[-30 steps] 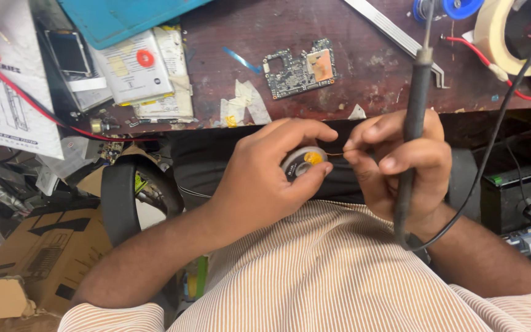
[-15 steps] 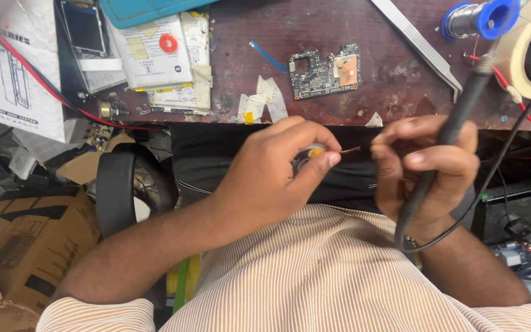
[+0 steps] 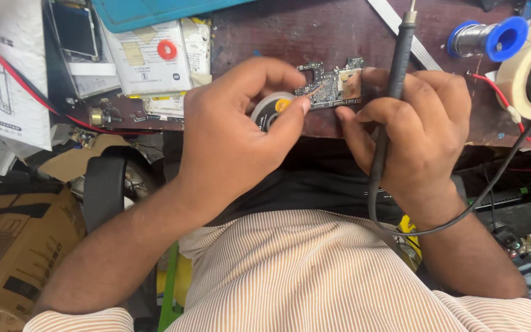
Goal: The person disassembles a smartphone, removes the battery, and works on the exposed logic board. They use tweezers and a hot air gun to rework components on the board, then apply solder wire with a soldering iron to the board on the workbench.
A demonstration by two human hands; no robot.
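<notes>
The left hand has moved up from the lap to the desk edge. It pinches a small round reel and pulls its thin strip toward the little circuit board. The right hand, closed around the soldering iron, now touches the board, so work there looks ready.

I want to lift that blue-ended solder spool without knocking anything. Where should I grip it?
Probably pinch the blue solder spool by its two blue end flanges, coming from above. It lies on its side on the desk, so the flanges face sideways and the wire-wound middle stays untouched.
</notes>
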